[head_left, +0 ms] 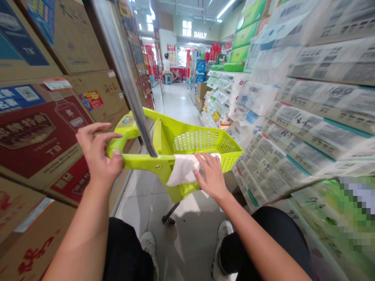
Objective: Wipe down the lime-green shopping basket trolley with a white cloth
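A lime-green plastic shopping cart basket (193,125) stands tilted in front of me, with a perforated wall and a shiny metal pole (129,78) rising through its frame. My left hand (101,152) is closed on the rounded end of the cart's green rim, thumb below and fingers over it. A white cloth (181,168), perhaps a wipe or tissue, drapes over the near side rim. My right hand (211,171) holds that cloth against the rim, fingers fairly straight on top. Part of the cloth is hidden under the fingers.
Stacked cardboard cartons (38,128) wall the left side. Piled paper-tissue packs (293,128) line the right, close to my right knee. Beneath the cart, a leg with a caster (168,220) touches the tiled floor (175,105). A person (166,64) sits far down the aisle.
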`<state>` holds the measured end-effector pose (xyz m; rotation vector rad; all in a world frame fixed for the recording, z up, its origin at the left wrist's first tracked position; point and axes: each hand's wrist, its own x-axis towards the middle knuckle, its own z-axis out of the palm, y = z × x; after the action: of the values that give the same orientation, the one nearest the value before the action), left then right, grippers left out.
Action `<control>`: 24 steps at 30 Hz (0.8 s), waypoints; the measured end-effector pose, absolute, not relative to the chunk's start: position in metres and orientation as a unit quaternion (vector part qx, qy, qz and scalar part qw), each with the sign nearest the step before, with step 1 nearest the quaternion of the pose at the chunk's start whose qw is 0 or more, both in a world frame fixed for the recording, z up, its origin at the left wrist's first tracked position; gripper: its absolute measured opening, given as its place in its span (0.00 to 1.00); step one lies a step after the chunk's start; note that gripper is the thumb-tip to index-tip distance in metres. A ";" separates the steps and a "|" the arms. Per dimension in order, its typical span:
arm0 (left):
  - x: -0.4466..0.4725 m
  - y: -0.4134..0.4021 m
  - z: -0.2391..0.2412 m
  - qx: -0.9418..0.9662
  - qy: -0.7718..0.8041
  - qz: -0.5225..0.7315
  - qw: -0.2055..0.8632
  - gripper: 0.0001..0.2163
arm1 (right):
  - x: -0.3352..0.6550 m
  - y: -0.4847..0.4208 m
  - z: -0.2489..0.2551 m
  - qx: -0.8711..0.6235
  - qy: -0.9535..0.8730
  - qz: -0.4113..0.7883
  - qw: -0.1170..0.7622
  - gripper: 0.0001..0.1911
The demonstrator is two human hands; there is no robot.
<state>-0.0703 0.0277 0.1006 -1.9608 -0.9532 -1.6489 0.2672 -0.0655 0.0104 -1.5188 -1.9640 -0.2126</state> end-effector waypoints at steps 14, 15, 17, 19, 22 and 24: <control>0.013 -0.004 0.055 -0.807 -0.392 -0.404 0.177 0.15 | 0.316 -0.035 -0.010 -0.660 -0.682 -0.167 0.267 0.21; 0.021 -0.004 0.051 -0.828 -0.388 -0.370 0.166 0.16 | 0.311 -0.037 -0.007 -0.649 -0.697 -0.158 0.263 0.21; 0.032 0.001 0.043 -0.850 -0.395 -0.310 0.156 0.17 | 0.301 -0.043 -0.002 -0.626 -0.725 -0.139 0.250 0.20; 0.036 0.009 0.035 -0.855 -0.419 -0.264 0.153 0.15 | 0.289 -0.050 0.001 -0.613 -0.745 -0.121 0.233 0.20; 0.032 0.021 0.028 -0.845 -0.453 -0.240 0.154 0.14 | 0.271 -0.060 -0.001 -0.617 -0.752 -0.101 0.211 0.19; 0.025 0.027 0.026 -0.836 -0.466 -0.247 0.152 0.16 | 0.265 -0.065 -0.004 -0.627 -0.747 -0.099 0.196 0.20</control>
<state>0.0251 0.0270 0.0263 -2.3991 -1.3368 -0.7079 0.2648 -0.0655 -0.0040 -1.7573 -2.0921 -0.2770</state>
